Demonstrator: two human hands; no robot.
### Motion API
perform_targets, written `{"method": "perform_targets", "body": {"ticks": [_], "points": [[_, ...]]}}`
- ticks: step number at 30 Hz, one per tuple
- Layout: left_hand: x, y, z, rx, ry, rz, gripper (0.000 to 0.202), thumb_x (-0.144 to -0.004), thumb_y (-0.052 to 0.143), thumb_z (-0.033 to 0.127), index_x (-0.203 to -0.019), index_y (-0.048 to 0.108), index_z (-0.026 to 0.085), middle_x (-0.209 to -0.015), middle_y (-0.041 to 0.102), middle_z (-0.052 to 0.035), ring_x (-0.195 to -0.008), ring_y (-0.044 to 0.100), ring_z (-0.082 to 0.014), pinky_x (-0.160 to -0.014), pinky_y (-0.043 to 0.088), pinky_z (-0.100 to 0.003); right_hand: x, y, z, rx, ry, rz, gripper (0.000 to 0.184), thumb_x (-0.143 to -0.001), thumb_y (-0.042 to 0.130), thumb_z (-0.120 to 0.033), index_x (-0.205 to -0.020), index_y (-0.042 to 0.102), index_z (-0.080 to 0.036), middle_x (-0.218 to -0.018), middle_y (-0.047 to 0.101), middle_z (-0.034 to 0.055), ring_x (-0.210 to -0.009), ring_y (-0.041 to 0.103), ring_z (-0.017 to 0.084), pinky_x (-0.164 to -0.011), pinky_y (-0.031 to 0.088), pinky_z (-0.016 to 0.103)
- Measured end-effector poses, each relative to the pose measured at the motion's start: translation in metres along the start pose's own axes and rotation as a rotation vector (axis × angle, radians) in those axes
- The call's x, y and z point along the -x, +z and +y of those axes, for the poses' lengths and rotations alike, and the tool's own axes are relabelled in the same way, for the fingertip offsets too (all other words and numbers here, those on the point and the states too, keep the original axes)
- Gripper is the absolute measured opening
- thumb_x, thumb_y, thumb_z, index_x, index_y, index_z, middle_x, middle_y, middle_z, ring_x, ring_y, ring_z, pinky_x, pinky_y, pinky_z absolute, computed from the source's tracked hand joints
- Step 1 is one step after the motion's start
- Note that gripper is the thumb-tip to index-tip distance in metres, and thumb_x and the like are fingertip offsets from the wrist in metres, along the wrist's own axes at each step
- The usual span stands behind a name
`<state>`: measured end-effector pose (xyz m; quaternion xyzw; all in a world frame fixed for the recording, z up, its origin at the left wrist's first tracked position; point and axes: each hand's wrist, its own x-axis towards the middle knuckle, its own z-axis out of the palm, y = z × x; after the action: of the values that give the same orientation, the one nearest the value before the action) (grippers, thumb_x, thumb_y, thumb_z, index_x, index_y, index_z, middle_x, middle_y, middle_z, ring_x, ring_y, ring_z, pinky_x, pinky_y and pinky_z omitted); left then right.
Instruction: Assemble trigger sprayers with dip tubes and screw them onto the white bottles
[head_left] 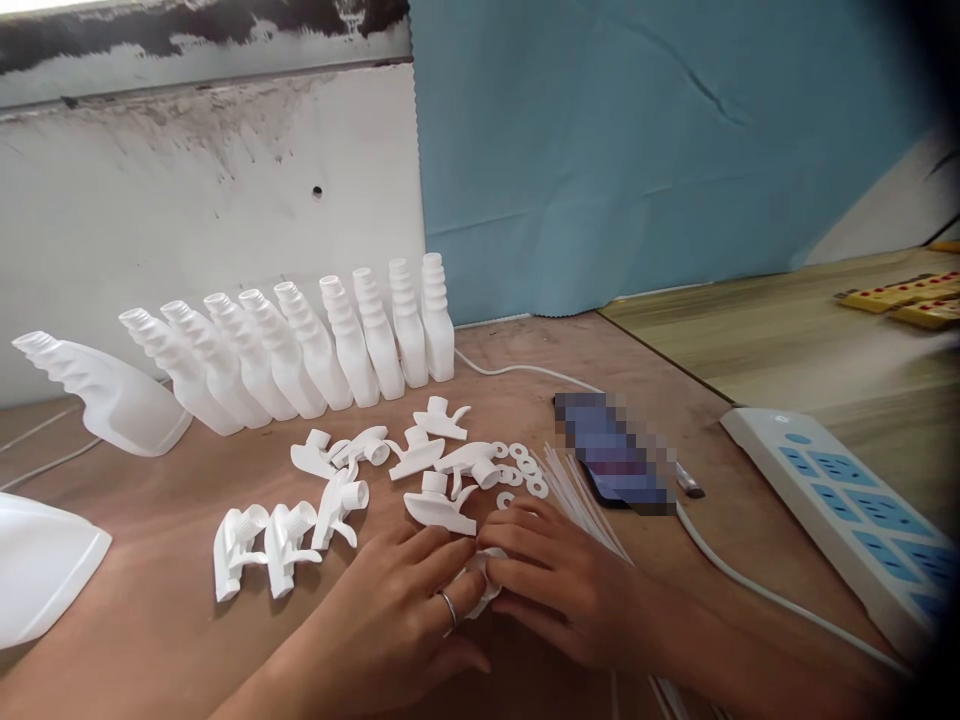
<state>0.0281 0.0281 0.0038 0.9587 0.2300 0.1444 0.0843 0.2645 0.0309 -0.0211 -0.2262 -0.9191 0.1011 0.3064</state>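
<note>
Left hand (409, 590), wearing a ring (450, 608), and right hand (570, 575) together grip a white plastic piece (491, 578), mostly covered, over the brown surface (172, 660); trigger sprayer heads (439, 507) and flat white washers (536, 487) lie just beyond, a smartphone (611, 455) to the right, and open-necked spray bottles (375, 350) stand in a row behind

bottles (384, 352): smooth plastic | trigger heads (439, 512): matt plastic | ring (448, 607): shiny metal | blue sheet (600, 170): matt cloth
</note>
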Motion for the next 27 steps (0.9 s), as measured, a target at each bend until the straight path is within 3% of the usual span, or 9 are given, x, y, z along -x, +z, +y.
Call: {"method": "perform_targets", "body": {"ticks": [6,11,15,19,21,24,27], "points": [[0.003,0.010,-0.008,-0.027,0.079,0.134,0.019,-0.097,0.058,0.027,-0.111,0.056,0.014,-0.106,0.066,-0.0076,-0.092,0.063,-0.0219,-0.071,0.053,-0.036,-0.004,0.008,0.004,-0.042,-0.074,0.091,0.007,-0.095,0.056,-0.009,-0.094,0.062,-0.012,-0.093,0.070,0.0098,-0.091,0.062,0.018,-0.087,0.050,0.035],[0.004,0.015,-0.007,0.046,0.065,0.202,0.017,-0.096,0.056,0.022,-0.112,0.057,0.014,-0.101,0.066,-0.0097,-0.090,0.065,-0.0198,-0.074,0.054,-0.031,-0.005,0.007,-0.001,-0.087,-0.043,0.066,0.014,-0.095,0.051,-0.005,-0.088,0.062,-0.011,-0.090,0.068,0.0104,-0.088,0.059,0.019,-0.082,0.053,0.035],[0.004,0.019,-0.007,0.089,0.069,0.222,0.014,-0.095,0.056,0.016,-0.108,0.057,0.013,-0.100,0.066,-0.0099,-0.087,0.063,-0.0196,-0.073,0.053,-0.031,-0.003,0.009,-0.011,0.023,0.046,0.017,0.016,-0.096,0.053,-0.010,-0.108,0.063,-0.007,-0.112,0.068,0.0153,-0.107,0.059,0.025,-0.100,0.049,0.043],[0.006,0.024,-0.009,0.117,0.048,0.266,0.017,-0.093,0.058,0.014,-0.110,0.058,0.015,-0.099,0.065,-0.0082,-0.086,0.061,-0.0197,-0.071,0.051,-0.031,-0.001,0.011,-0.018,0.155,0.094,-0.093,0.043,-0.097,0.053,-0.013,-0.139,0.048,-0.006,-0.139,0.059,0.0170,-0.132,0.047,0.033,-0.113,0.039,0.055],[0.006,0.026,-0.010,0.143,0.037,0.282,0.017,-0.093,0.059,0.014,-0.109,0.057,0.015,-0.099,0.065,-0.0075,-0.086,0.061,-0.0191,-0.072,0.050,-0.031,-0.002,0.005,-0.019,0.060,0.143,-0.182,0.047,-0.095,0.056,-0.015,-0.141,0.047,-0.010,-0.145,0.054,0.0152,-0.137,0.044,0.030,-0.115,0.039,0.051],[0.007,0.030,-0.009,0.146,0.048,0.274,0.015,-0.092,0.059,0.014,-0.107,0.056,0.015,-0.102,0.065,-0.0080,-0.087,0.061,-0.0189,-0.071,0.050,-0.031,-0.004,-0.012,-0.017,-0.142,0.223,-0.274,0.041,-0.091,0.061,-0.020,-0.132,0.056,-0.018,-0.151,0.048,0.0130,-0.140,0.043,0.024,-0.114,0.041,0.040],[0.007,0.034,-0.008,0.112,0.016,0.259,0.017,-0.093,0.056,0.016,-0.109,0.053,0.015,-0.108,0.066,-0.0085,-0.085,0.062,-0.0187,-0.067,0.048,-0.031,-0.002,-0.033,-0.007,-0.207,0.259,-0.145,0.030,-0.096,0.054,-0.021,-0.125,0.061,-0.022,-0.138,0.059,0.0115,-0.129,0.054,0.021,-0.107,0.046,0.035]]}}
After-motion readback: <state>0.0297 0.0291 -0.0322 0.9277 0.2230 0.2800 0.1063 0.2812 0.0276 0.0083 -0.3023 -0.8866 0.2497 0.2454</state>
